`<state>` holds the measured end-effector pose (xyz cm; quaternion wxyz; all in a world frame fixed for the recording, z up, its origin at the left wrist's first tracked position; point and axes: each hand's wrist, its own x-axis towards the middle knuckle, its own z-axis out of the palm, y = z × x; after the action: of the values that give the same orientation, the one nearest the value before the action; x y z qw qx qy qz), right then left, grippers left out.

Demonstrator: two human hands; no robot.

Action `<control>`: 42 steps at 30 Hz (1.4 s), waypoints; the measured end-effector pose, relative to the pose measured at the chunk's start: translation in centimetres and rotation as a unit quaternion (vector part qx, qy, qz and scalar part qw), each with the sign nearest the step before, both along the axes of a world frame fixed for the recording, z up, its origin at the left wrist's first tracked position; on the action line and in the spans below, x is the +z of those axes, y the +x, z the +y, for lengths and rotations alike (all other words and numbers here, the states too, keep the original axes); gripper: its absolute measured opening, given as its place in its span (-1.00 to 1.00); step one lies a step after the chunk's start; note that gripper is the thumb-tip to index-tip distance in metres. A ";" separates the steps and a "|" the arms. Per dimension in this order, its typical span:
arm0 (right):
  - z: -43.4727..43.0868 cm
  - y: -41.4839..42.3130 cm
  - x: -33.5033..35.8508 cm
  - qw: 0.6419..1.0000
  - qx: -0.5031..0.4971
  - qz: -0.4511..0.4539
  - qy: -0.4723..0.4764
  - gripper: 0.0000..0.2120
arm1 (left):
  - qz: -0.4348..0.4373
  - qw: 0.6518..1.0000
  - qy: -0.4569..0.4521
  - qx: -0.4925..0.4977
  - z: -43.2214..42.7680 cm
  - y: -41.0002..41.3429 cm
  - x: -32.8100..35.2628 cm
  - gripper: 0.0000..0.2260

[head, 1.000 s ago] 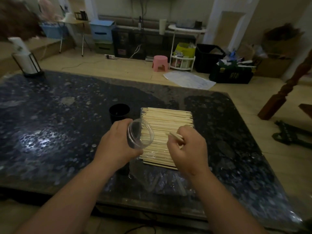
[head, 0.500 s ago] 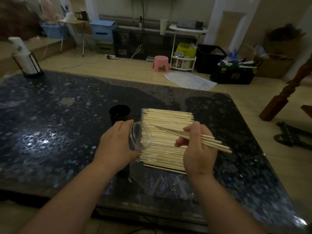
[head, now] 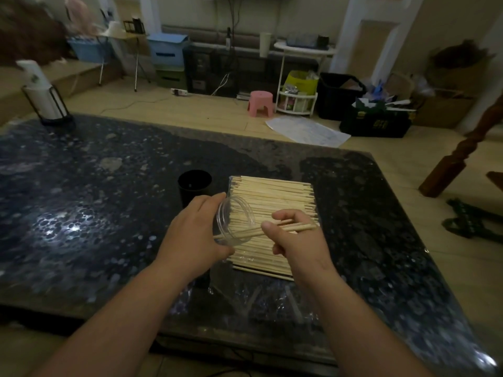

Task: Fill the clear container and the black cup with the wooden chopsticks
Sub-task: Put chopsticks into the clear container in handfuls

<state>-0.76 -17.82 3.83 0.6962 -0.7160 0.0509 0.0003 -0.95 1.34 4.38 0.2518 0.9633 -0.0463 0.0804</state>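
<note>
Gripping the tilted clear container (head: 236, 220), left hand (head: 194, 235), right hand (head: 295, 240) pinching wooden chopsticks (head: 295, 227) (tips inside its mouth)

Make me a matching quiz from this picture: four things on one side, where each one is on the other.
Things: 1 black cup; 2 clear container; 3 pink stool; 4 chopstick pile.
Places: a held tilted in the left hand; b on the floor beyond the table; c upright, left of the pile; d flat on the table.
Pairs: 1-c; 2-a; 3-b; 4-d.
</note>
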 end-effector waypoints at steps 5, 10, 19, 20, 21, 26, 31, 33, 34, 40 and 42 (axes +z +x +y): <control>-0.1 0.1 0.0 0.995 -0.006 0.015 0.100 -0.91 | 0.002 1.000 0.010 0.004 0.0 0.0 0.1 -0.06; -0.6 0.2 -0.4 1.000 -0.015 -0.016 -0.006 -0.86 | 0.003 0.999 0.021 0.024 0.3 0.1 0.2 -0.05; -1.0 0.5 -1.4 0.989 0.040 0.105 -0.096 -0.90 | 0.018 0.999 0.014 0.043 0.6 0.0 0.6 -0.03; -0.9 0.5 -1.8 0.985 0.058 0.110 -0.119 -0.90 | 0.021 0.999 0.016 0.043 0.6 0.0 0.6 -0.03; -0.8 0.4 -2.2 0.982 0.069 0.112 -0.135 -0.90 | 0.025 0.999 0.018 0.044 0.6 0.0 0.6 -0.03; -0.2 0.7 -3.5 0.965 0.099 0.105 -0.221 -0.87 | 0.042 0.998 0.016 0.045 0.6 0.1 0.7 -0.03; 0.4 0.2 -4.0 0.893 0.217 0.085 -0.385 -0.85 | 0.046 0.998 0.018 0.047 0.6 0.3 0.6 -0.03; 0.7 -0.1 -4.2 0.863 0.266 0.069 -0.424 -0.71 | 0.047 0.998 0.015 0.047 0.7 0.3 0.7 -0.02; 0.8 -0.2 -4.4 0.850 0.280 0.060 -0.441 -0.66 | 0.046 0.998 0.013 0.046 0.6 0.4 0.7 -0.01; 1.1 -0.2 -6.4 0.773 0.261 -0.058 -0.575 -0.60 | 0.043 0.998 0.006 0.041 0.6 0.4 0.6 -0.01; 1.1 -0.1 -6.8 0.751 0.238 -0.073 -0.612 -0.63 | 0.044 0.998 0.006 0.042 0.7 0.4 0.6 0.00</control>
<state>-0.90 -16.70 -2.99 0.0886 -0.9756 -0.1829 0.0829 -0.51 2.00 4.97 0.2440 0.9686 0.0052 0.0481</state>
